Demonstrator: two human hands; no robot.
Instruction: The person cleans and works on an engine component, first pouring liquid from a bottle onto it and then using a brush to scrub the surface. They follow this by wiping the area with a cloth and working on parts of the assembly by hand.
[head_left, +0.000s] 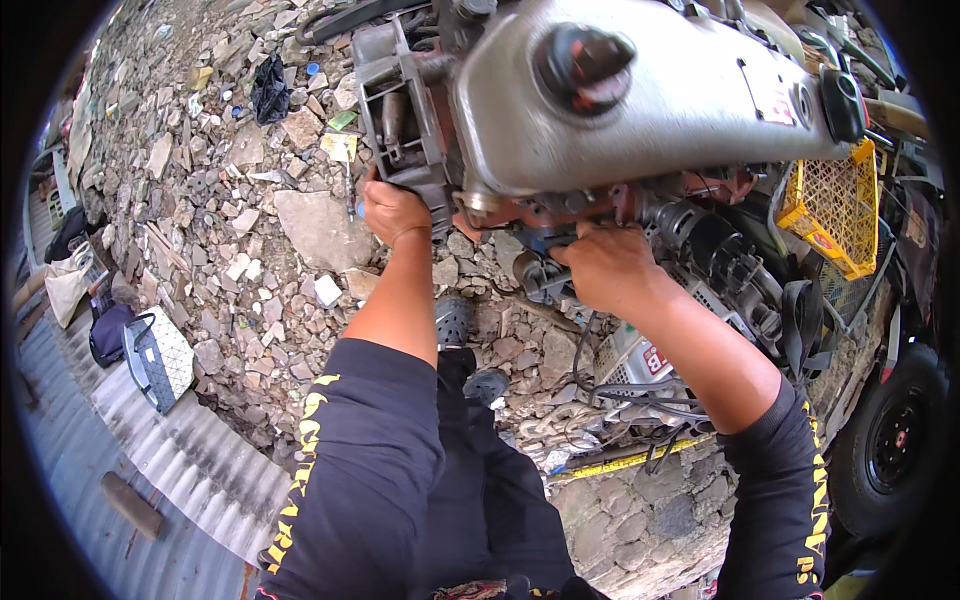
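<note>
A large engine [520, 120] with a smooth silver cover fills the upper middle of the head view. Standing up from the cover is a dark round fitting [585, 68] with worn red on it. At the engine's left end is a grey cast metal housing [398, 110] with open ribbed pockets. My left hand [397, 212] is closed on the housing's lower near corner, its fingers partly hidden behind the edge. Under the cover's near side, my right hand [608, 265] is closed against the engine's flank. A dark metal part [540, 272] lies beside its fingers; what they grip is hidden.
Broken stones and rubble cover the ground around my feet. To the right are a yellow plastic crate [832, 205], a cylindrical motor-like part [705, 235], loose black cables [640, 397] and a tyre [895, 440]. Corrugated metal sheets [180, 430] lie at the lower left.
</note>
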